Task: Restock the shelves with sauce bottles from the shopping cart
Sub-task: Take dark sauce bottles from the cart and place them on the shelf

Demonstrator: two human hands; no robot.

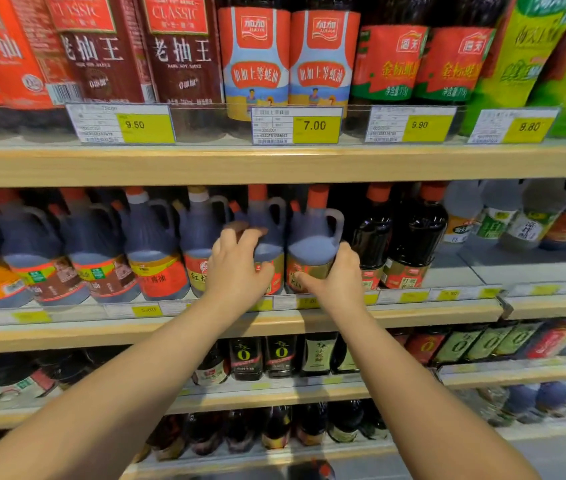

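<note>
Two dark sauce jugs with handles, orange caps and red-gold labels stand side by side at the front of the middle shelf [413, 311]. My left hand [240, 268] wraps the shoulder and front of the left jug [267, 220]. My right hand [338, 277] grips the lower right side of the right jug [312, 244], thumb across its label. Both jugs stand upright on the shelf board.
More handled jugs [153, 244] fill the shelf to the left. Tall dark bottles [416, 233] stand just right of my right hand, with a bare stretch of shelf beyond. The upper shelf [274, 164] with price tags hangs close overhead. Lower shelves hold small bottles.
</note>
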